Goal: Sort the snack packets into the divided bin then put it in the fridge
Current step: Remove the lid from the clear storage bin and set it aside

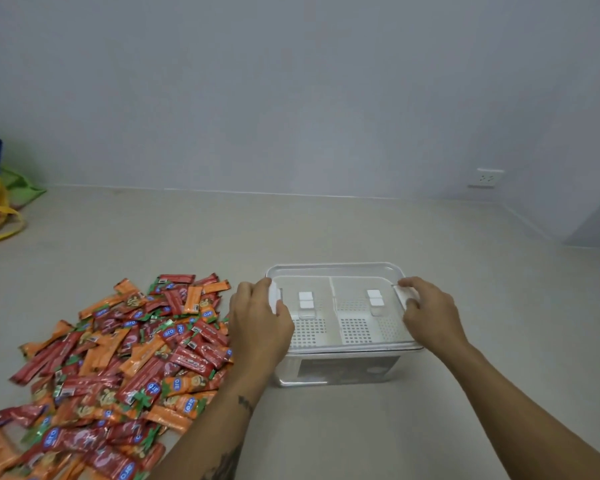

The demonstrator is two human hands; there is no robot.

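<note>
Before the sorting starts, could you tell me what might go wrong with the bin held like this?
The left hand and right hand grip only the white side handles of the clear divided bin, so it could tip if lifted unevenly. The left forearm lies right beside the heap of snack packets and could sweep some away. Red and orange packets are mixed, so mis-sorting seems likely.

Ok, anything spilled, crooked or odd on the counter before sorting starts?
Nothing damaged. The snack packets lie in a loose mixed heap left of the divided bin, none inside yet. Left hand and right hand hold its side handles.
</note>
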